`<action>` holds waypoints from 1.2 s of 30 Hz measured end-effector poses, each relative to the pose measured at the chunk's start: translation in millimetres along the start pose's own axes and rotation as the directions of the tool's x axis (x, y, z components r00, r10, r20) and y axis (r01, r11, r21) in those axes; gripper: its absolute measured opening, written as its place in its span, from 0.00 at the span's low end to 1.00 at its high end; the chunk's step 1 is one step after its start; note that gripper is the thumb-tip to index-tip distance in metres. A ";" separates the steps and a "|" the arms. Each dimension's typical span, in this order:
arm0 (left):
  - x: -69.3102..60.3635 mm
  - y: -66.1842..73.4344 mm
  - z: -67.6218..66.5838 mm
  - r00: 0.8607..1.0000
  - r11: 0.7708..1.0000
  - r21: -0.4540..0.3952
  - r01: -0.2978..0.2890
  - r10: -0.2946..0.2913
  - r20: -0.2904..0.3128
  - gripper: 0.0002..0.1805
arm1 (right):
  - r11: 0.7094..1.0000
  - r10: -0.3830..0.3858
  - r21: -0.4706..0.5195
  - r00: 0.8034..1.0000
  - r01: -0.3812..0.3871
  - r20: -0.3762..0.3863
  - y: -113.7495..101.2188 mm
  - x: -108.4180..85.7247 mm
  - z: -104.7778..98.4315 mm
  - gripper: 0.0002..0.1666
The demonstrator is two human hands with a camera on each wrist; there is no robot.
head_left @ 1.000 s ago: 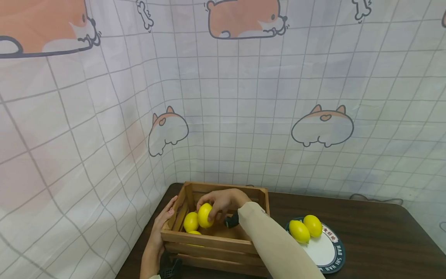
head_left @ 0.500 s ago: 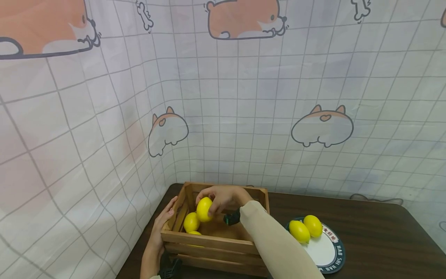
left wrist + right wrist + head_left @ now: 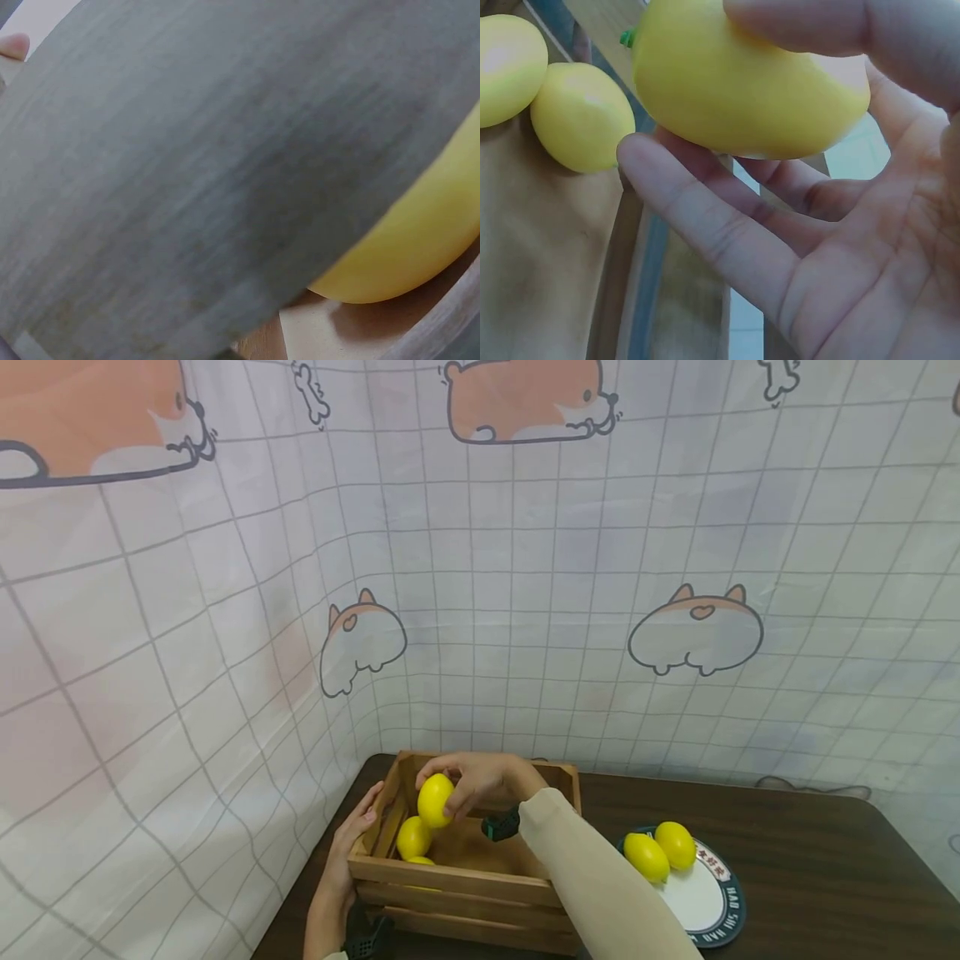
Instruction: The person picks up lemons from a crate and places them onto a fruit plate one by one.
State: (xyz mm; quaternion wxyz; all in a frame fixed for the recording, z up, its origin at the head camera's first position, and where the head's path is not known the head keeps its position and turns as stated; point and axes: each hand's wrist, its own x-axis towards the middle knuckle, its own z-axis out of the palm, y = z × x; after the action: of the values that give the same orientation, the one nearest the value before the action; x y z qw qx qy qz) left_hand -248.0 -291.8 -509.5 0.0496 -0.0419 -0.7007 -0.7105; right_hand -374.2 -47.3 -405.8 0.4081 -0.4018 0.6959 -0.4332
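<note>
My right hand (image 3: 480,781) holds a yellow lemon (image 3: 436,801) between thumb and fingers, above the floor of a slatted wooden crate (image 3: 457,881). In the right wrist view a small green stem tip shows on the held lemon (image 3: 742,90), and the thumb lies over it. Two more lemons lie in the crate's left end: one lemon (image 3: 414,838) is in plain sight, and another lemon (image 3: 422,862) is partly hidden by the front slat. My left hand (image 3: 343,852) rests along the crate's left side, fingers extended; its thumb is hidden. A slat (image 3: 187,165) fills most of the left wrist view.
Right of the crate, a white plate (image 3: 693,902) with a dark lettered rim carries two lemons (image 3: 647,857). Both stand on a dark wooden table (image 3: 810,860). A printed grid curtain (image 3: 525,568) hangs behind and along the left; a thin cable (image 3: 813,789) lies at the back edge.
My right hand has lifted the lemon upward and slightly left, away from the other lemons in the crate. The left hand, crate and plate look the same.
</note>
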 end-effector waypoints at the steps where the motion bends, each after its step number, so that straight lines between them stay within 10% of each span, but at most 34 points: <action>1: 0.1 0.0 0.2 1.000 1.000 0.002 -0.001 0.001 0.000 0.31 | 1.000 -0.003 -0.010 1.000 0.003 0.001 -0.6 -0.2 -0.4 0.31; 36: -0.9 3.2 1.5 1.000 1.000 0.015 -0.004 0.004 -0.004 0.31 | 0.993 -0.105 -0.075 0.973 0.092 -0.204 -22.1 -53.0 9.5 0.32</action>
State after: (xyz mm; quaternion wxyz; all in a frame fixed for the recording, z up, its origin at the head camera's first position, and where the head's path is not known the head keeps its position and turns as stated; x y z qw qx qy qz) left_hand -246.7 -290.4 -506.4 0.0527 -0.0415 -0.7059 -0.7051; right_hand -342.7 -8.2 -376.2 0.2978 -0.4014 0.7277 -0.4697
